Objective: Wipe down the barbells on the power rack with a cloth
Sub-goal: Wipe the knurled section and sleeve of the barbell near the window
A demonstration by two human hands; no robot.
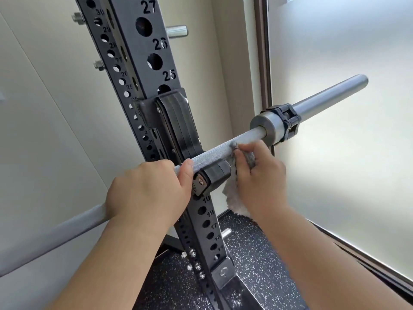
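27, 26, 25 mark upright (pixel 139 48); right hand (pixel 261 175) holds cloth (pixel 234 198) on barbell (pixel 214 151).

One camera sits on the person's head. It looks ahead and a little down, very near the tall black metal post with numbered holes (pixel 143 44), which runs from 12 to 6 o'clock.
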